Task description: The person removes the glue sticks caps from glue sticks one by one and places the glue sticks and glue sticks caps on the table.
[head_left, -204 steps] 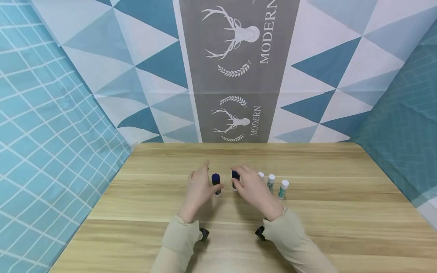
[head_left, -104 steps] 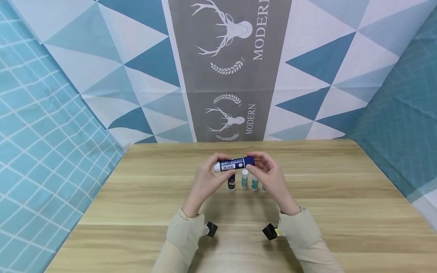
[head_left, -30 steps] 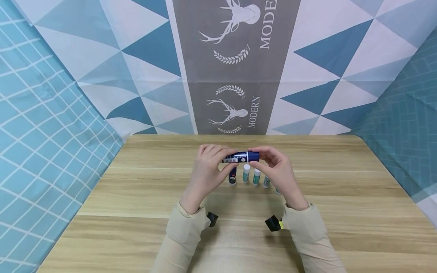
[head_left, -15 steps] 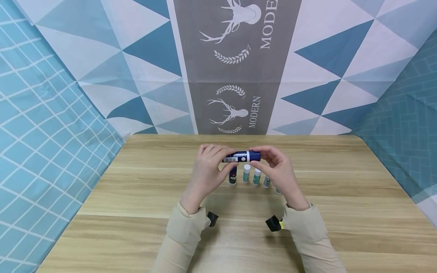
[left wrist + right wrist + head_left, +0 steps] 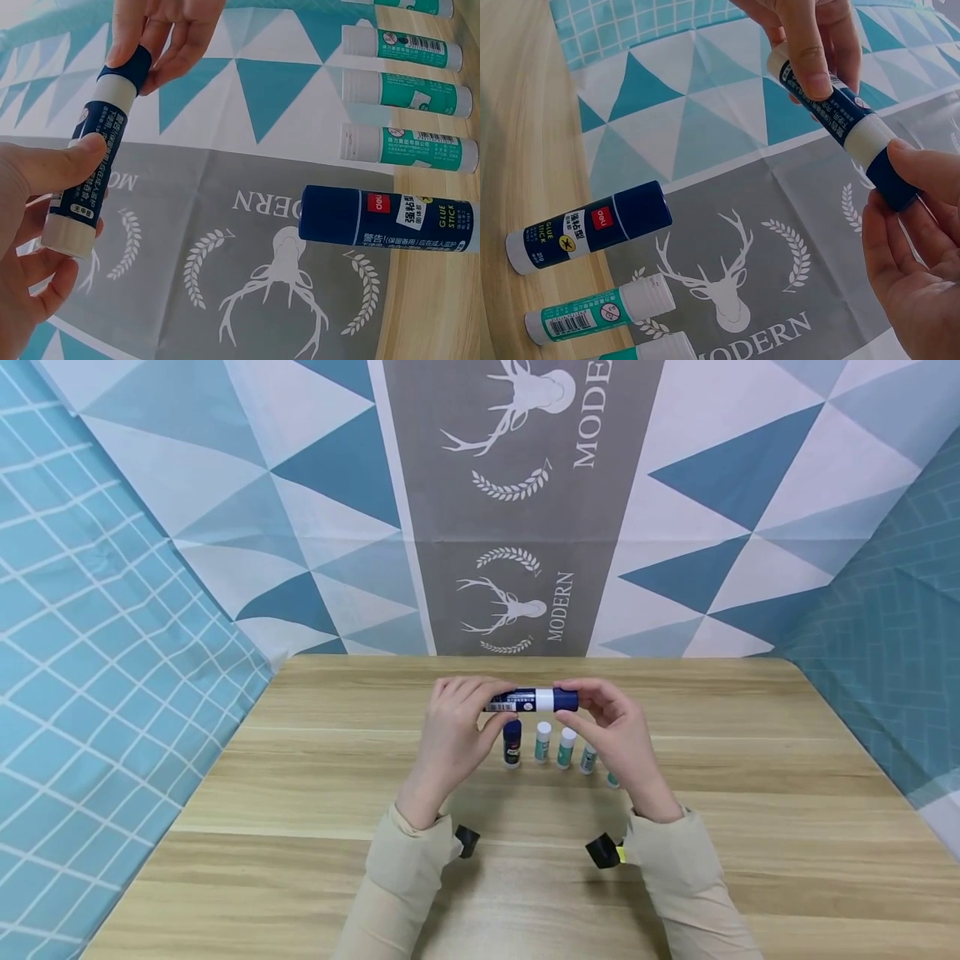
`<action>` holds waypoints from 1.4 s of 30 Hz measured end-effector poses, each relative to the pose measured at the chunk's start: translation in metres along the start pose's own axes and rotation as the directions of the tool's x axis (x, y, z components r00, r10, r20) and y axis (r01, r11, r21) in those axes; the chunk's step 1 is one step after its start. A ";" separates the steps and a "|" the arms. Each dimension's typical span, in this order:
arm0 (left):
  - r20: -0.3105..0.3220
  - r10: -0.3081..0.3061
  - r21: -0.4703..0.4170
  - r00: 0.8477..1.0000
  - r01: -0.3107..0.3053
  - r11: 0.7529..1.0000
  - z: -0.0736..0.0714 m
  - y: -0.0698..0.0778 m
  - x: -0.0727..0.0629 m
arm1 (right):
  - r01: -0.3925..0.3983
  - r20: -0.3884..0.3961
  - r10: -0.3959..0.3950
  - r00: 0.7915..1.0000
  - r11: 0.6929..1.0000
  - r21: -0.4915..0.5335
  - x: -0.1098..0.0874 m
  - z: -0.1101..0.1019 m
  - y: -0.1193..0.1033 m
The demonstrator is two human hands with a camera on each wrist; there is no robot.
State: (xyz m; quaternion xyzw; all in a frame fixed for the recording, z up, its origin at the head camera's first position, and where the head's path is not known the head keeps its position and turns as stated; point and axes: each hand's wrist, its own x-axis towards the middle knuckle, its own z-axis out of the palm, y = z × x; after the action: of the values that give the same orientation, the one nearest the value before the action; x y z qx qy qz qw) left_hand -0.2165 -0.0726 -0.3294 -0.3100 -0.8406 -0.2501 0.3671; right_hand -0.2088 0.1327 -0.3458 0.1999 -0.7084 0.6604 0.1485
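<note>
Above the table, both hands hold a navy glue stick (image 5: 517, 700) level, its barcode label facing the head camera. My left hand (image 5: 453, 727) grips the labelled body between thumb and fingers, near its white base (image 5: 69, 234). With thumb and fingertips my right hand (image 5: 618, 739) pinches the navy cap (image 5: 567, 699). Between cap and label a broad white collar (image 5: 545, 699) is exposed; the cap's end still overlaps it in both wrist views. Just below the held stick, a second navy glue stick (image 5: 512, 745) stands upright on the table with its cap on.
To its right stand several smaller green glue sticks (image 5: 566, 749) with white tops, in a slanting row; the rightmost (image 5: 613, 781) is partly behind my right hand. The wooden table (image 5: 300, 793) ends at a patterned cloth backdrop (image 5: 510, 510). Black wrist cameras (image 5: 602, 851) hang below the sleeves.
Earlier both navy sticks stood on the table; one was then lifted and held between both hands. Over the last second the right hand drew its cap rightward, widening the visible white collar.
</note>
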 end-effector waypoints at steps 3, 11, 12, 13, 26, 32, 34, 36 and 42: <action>-0.009 -0.009 0.001 1.000 0.009 1.000 0.000 -0.001 0.000 | -0.003 -0.005 0.003 1.000 1.000 0.005 0.000 0.000 0.000; -0.025 -0.016 0.006 1.000 0.016 1.000 -0.001 -0.001 0.000 | -0.004 -0.017 0.004 1.000 1.000 0.007 0.001 0.000 0.000; -0.027 -0.016 0.006 0.999 0.017 1.000 -0.001 -0.001 0.000 | -0.004 -0.019 0.004 1.000 1.000 0.007 0.001 -0.001 0.000; -0.028 -0.018 0.006 0.999 0.018 1.000 -0.001 -0.001 0.000 | -0.003 -0.022 0.003 1.000 1.000 0.007 0.001 -0.001 0.000; -0.034 -0.033 -0.028 0.999 0.032 0.999 0.000 -0.003 0.000 | 0.006 -0.019 -0.006 1.000 1.000 0.007 0.001 -0.006 0.003; -0.021 -0.069 -0.039 0.997 0.068 0.997 -0.001 -0.003 -0.001 | -0.002 -0.017 0.002 1.000 1.000 -0.008 0.001 -0.007 0.003; -0.022 -0.077 -0.038 0.997 0.076 0.996 -0.001 -0.004 -0.001 | -0.005 -0.019 0.005 1.000 1.000 -0.017 0.001 -0.007 0.003; -0.024 -0.082 -0.038 0.996 0.081 0.996 -0.001 -0.005 -0.001 | -0.009 -0.023 0.009 1.000 0.999 -0.031 0.002 -0.009 0.002; -0.030 -0.097 -0.041 0.995 0.095 0.995 0.001 -0.008 -0.001 | -0.017 -0.046 0.014 0.999 0.998 -0.060 0.002 -0.015 0.003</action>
State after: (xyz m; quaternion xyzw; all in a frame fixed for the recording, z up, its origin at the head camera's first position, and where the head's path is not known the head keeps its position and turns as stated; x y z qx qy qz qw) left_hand -0.2213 -0.0778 -0.3324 -0.2724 -0.8435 -0.2888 0.3618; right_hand -0.2125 0.1478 -0.3462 0.1746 -0.7261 0.6441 0.1654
